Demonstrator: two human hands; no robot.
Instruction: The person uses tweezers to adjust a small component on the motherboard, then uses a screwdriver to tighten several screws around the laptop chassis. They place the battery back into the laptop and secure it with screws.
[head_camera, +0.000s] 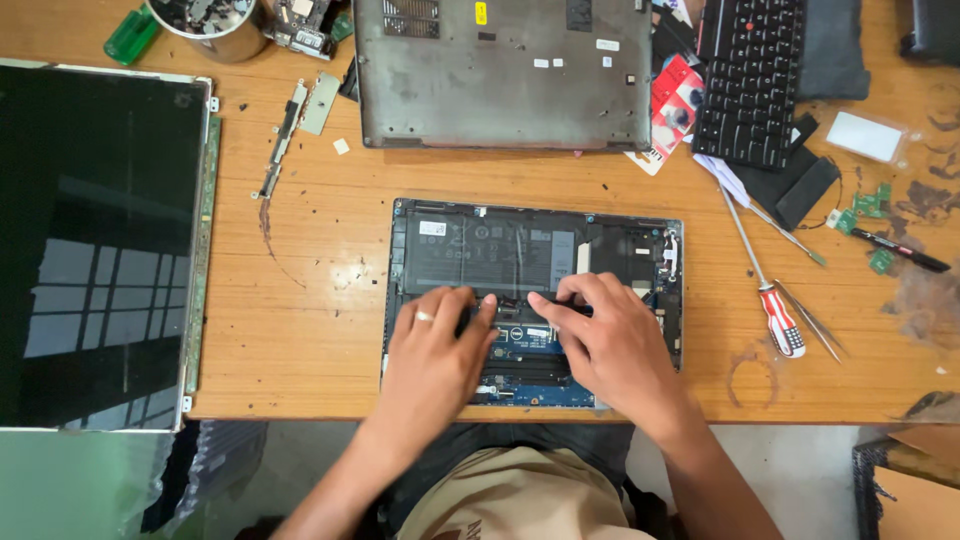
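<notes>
Here both hands (520, 345) press inside the opened laptop (535, 245) on the wooden table (320, 300)

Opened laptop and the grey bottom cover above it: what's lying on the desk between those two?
In the head view, only bare wooden desk with small dark specks separates the opened laptop from the grey bottom cover. Both hands, left hand and right hand, rest on the laptop's internals.

The table (300, 330) is orange-brown wood, scuffed and stained. The loose screen panel (95, 245) has glossy black glass that mirrors a window. The detached laptop cover (505, 75) looks like matt grey metal, dusty. The screwdriver (760, 275) has a shiny metal shaft and a red-and-white plastic handle.
</notes>
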